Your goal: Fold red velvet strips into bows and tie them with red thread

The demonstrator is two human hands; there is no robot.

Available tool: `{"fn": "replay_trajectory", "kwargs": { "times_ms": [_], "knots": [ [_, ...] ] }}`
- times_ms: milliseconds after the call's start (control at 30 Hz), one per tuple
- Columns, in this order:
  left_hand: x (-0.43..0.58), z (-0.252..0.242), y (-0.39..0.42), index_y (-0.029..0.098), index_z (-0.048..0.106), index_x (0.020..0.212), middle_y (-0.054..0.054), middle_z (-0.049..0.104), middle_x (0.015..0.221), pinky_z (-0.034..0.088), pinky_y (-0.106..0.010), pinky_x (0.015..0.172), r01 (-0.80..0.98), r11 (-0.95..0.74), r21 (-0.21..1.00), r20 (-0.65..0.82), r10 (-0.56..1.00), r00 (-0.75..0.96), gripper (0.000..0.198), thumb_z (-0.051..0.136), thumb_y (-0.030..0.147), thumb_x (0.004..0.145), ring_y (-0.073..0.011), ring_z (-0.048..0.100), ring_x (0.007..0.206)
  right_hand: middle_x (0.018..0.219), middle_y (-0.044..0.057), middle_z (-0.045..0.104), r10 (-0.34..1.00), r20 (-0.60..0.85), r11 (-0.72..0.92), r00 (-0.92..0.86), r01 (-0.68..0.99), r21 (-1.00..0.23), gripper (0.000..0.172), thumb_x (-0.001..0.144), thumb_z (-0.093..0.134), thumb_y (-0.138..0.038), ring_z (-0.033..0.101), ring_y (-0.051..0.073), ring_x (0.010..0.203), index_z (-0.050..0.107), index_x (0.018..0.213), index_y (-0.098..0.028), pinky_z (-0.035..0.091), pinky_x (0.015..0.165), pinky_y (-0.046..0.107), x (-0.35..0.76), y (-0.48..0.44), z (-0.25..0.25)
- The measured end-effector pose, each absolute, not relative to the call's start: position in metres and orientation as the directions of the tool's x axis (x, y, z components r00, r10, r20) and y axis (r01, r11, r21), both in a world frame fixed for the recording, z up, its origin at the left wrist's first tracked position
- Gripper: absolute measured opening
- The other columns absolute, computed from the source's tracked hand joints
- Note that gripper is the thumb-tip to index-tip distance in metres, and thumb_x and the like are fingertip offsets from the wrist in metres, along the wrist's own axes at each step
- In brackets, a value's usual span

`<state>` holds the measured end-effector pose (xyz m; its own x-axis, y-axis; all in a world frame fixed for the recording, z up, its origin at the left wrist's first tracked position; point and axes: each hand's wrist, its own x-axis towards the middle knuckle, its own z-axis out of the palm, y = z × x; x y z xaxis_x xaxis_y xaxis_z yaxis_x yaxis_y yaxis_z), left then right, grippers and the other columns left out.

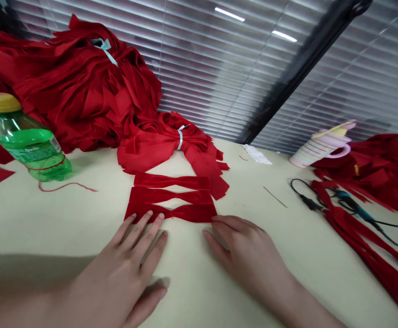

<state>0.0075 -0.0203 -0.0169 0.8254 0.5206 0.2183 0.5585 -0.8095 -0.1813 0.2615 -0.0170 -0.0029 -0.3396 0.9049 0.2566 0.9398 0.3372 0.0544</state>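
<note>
Left hand (126, 259) is loose, fingertips on the nearest red strip (193, 212), probably steadying it; right hand (246, 246) is at its corner, can't tell if pinching. Strip's right of the bottle (31, 148), like the bundle (199, 141), presumably tied against spilling.

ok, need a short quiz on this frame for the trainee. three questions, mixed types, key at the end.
1. Count: how many red strips, narrowed at the middle, lie in a row between the small red bundle and the hands?

2. True or false: the left hand is wrapped around the green bottle.

3. Choose: what colour is the tie on the small red bundle?
A) yellow
B) pale blue
C) black

Key
1. Three.
2. False. The left hand's fingers are spread, some reaching onto the nearest strip; the green bottle stands apart from that hand.
3. B.
</note>
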Motion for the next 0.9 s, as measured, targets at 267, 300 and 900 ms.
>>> {"fn": "replay_trajectory", "kwargs": {
  "times_ms": [267, 300, 900],
  "knots": [
    [0.011, -0.002, 0.002, 0.013, 0.051, 0.127, -0.017, 0.049, 0.134, 0.043, -0.048, 0.098, 0.553, -0.829, -0.087, 0.321, 0.502, 0.803, 0.043, 0.041, 0.036, 0.092, -0.0326, 0.046, 0.123, 0.080, 0.007, 0.068, 0.806, 0.444, 0.423, -0.392, 0.906, 0.031, 0.018, 0.085, 0.052, -0.020, 0.063, 0.021, 0.075, 0.068, 0.079, -0.016, 0.052, 0.067, 0.034, 0.267, -0.010, 0.001],
    [0.013, 0.001, 0.011, 0.015, 0.055, 0.122, -0.013, 0.055, 0.129, 0.042, -0.044, 0.100, 0.559, -0.828, -0.037, 0.334, 0.517, 0.788, 0.036, 0.041, 0.029, 0.093, -0.0282, 0.049, 0.120, 0.083, 0.007, 0.068, 0.782, 0.471, 0.451, -0.408, 0.892, 0.024, 0.017, 0.085, 0.052, -0.018, 0.063, 0.021, 0.078, 0.068, 0.082, -0.015, 0.052, 0.069, 0.034, 0.266, -0.006, 0.002],
    [0.059, 0.006, 0.103, 0.016, 0.062, 0.065, -0.001, 0.063, 0.069, 0.039, -0.024, 0.060, 0.508, -0.694, 0.510, 0.076, 0.625, 0.777, 0.016, 0.049, 0.010, 0.074, -0.0140, 0.056, 0.065, 0.090, -0.001, 0.071, 0.676, 0.532, 0.714, -0.510, 0.633, -0.301, 0.015, 0.089, 0.056, -0.021, 0.059, 0.016, 0.088, 0.070, 0.083, -0.022, 0.044, 0.080, 0.031, 0.224, 0.034, -0.029]
  ]
}}
